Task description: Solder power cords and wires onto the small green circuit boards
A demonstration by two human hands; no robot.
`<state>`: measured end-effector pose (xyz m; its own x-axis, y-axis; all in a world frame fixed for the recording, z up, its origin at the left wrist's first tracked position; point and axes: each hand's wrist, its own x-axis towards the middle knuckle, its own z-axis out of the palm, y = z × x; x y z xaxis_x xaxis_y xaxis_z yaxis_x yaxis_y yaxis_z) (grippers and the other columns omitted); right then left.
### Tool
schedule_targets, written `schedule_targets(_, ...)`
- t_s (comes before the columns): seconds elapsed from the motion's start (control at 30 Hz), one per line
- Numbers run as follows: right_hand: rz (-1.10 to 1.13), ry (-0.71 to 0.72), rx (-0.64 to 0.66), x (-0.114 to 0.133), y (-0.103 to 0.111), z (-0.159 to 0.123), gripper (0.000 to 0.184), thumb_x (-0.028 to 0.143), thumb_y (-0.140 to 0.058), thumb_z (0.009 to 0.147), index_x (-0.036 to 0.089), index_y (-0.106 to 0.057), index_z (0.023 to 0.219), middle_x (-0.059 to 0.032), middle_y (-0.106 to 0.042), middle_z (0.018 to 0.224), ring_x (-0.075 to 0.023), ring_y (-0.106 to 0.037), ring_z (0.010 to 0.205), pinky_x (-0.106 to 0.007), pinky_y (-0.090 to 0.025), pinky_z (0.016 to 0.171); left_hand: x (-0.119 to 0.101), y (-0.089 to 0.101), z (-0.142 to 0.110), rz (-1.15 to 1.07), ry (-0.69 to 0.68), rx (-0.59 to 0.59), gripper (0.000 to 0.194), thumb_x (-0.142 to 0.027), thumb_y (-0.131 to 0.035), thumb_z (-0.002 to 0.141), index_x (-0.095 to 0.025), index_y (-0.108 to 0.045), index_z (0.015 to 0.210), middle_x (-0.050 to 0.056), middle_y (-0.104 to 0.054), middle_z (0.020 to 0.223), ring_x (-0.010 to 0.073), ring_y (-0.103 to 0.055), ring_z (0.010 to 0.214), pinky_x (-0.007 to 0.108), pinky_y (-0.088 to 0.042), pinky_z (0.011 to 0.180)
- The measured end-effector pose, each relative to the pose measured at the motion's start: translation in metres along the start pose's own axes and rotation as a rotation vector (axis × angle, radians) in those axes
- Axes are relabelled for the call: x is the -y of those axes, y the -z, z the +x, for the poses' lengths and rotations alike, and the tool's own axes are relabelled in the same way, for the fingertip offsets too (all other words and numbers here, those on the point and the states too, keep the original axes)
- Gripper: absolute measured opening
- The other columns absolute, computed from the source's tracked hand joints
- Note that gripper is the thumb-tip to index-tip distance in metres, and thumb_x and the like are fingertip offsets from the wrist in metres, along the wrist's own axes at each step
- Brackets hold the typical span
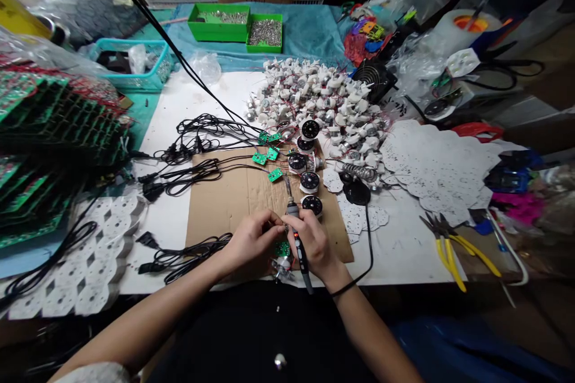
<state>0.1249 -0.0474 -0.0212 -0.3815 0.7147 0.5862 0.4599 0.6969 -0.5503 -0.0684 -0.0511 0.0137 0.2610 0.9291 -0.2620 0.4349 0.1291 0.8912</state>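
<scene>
My right hand is wrapped round a soldering iron, its metal tip pointing away from me and its red indicator lit. Close beside it my left hand is closed in a pinch; what the fingertips hold is too small to make out. Just below my fingers lies a green circuit board, with a small motor part and red wires at the near cardboard edge. Beyond my hands several black round discs on white housings stand in a column, next to small green boards with black cables.
A brown cardboard sheet lies under the work. Behind is a heap of white motor units. Bundled black cables lie left, near stacked green boards. Yellow-handled pliers and an iron stand are right. Green trays sit behind.
</scene>
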Motion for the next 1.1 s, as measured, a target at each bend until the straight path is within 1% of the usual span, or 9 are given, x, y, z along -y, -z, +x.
schedule_targets(0.1,-0.081,-0.052,-0.093,0.002,0.007,-0.006,0.041,0.006,-0.058,0.093,0.021,-0.057,0.131,-0.0085,-0.061,0.104,-0.0203,-0.067,0.095,-0.033,-0.061,0.081,-0.001,0.001,0.0,0.021,0.009,0.006,0.024,-0.04,-0.057,0.095,-0.019,-0.064,0.087,0.0,-0.069,0.08,0.0148,-0.061,0.074,0.027,-0.046,0.07)
schedule_targets(0.17,-0.155,-0.103,-0.186,0.002,0.015,-0.01,0.041,0.006,-0.063,0.091,0.023,-0.058,0.128,-0.0069,-0.063,0.1,-0.0198,-0.067,0.09,-0.032,-0.06,0.077,0.0,0.001,0.0,0.026,0.037,0.009,0.024,-0.041,-0.057,0.095,-0.019,-0.063,0.087,0.0,-0.068,0.079,0.0148,-0.061,0.073,0.026,-0.045,0.069)
schedule_targets(0.23,-0.202,-0.148,-0.241,0.003,0.024,-0.015,0.04,0.005,-0.066,0.089,0.022,-0.059,0.125,-0.0058,-0.065,0.096,-0.0192,-0.067,0.086,-0.031,-0.06,0.074,0.002,0.001,0.0,0.006,0.068,0.021,0.025,-0.043,-0.058,0.094,-0.019,-0.062,0.088,0.0,-0.068,0.079,0.0149,-0.061,0.073,0.026,-0.045,0.067)
schedule_targets(0.4,-0.167,-0.243,-0.277,0.009,0.038,-0.03,0.031,0.008,-0.065,0.091,0.021,-0.06,0.119,-0.006,-0.066,0.094,-0.0191,-0.066,0.083,-0.034,-0.061,0.073,-0.002,0.003,0.005,-0.245,0.129,0.094,0.033,-0.051,-0.063,0.091,-0.018,-0.06,0.088,0.001,-0.069,0.074,0.0149,-0.063,0.07,0.026,-0.047,0.065)
schedule_targets(0.5,-0.135,-0.266,-0.277,0.014,0.036,-0.036,0.03,0.009,-0.065,0.091,0.021,-0.06,0.118,-0.0053,-0.065,0.091,-0.0194,-0.067,0.082,-0.034,-0.061,0.072,-0.003,0.004,0.01,-0.378,0.19,0.099,0.04,-0.056,-0.069,0.085,-0.018,-0.057,0.087,0.002,-0.068,0.072,0.0138,-0.063,0.066,0.025,-0.047,0.061)
schedule_targets(0.57,-0.132,-0.256,-0.267,0.018,0.033,-0.038,0.03,0.009,-0.065,0.091,0.021,-0.06,0.117,-0.0046,-0.065,0.09,-0.0186,-0.066,0.08,-0.033,-0.06,0.07,0.0,0.002,0.011,-0.395,0.21,0.084,0.042,-0.056,-0.072,0.082,-0.018,-0.055,0.084,0.001,-0.067,0.07,0.0128,-0.061,0.063,0.024,-0.047,0.061)
schedule_targets(0.67,-0.139,-0.216,-0.257,0.021,0.028,-0.037,0.03,0.008,-0.066,0.09,0.022,-0.061,0.116,-0.0042,-0.064,0.089,-0.0174,-0.065,0.078,-0.03,-0.059,0.068,0.008,-0.002,0.011,-0.343,0.188,0.058,0.041,-0.054,-0.073,0.081,-0.017,-0.055,0.08,0.0,-0.065,0.068,0.0124,-0.059,0.063,0.026,-0.047,0.063)
schedule_targets(0.83,-0.098,-0.18,-0.237,0.025,0.024,-0.037,0.03,0.009,-0.066,0.09,0.021,-0.062,0.117,-0.0045,-0.064,0.088,-0.0172,-0.066,0.076,-0.029,-0.059,0.068,0.016,-0.005,0.007,-0.263,0.171,0.054,0.033,-0.047,-0.07,0.085,-0.017,-0.058,0.081,0.001,-0.067,0.073,0.0134,-0.059,0.067,0.027,-0.049,0.066)
schedule_targets(1.1,0.012,-0.161,-0.163,0.031,0.035,-0.045,0.017,0.023,-0.059,0.097,0.019,-0.065,0.113,-0.0062,-0.066,0.088,-0.0179,-0.067,0.075,-0.03,-0.059,0.067,0.02,-0.004,0.007,-0.222,0.156,0.069,0.027,-0.043,-0.067,0.087,-0.017,-0.06,0.082,0.001,-0.067,0.075,0.0138,-0.06,0.069,0.027,-0.049,0.066)
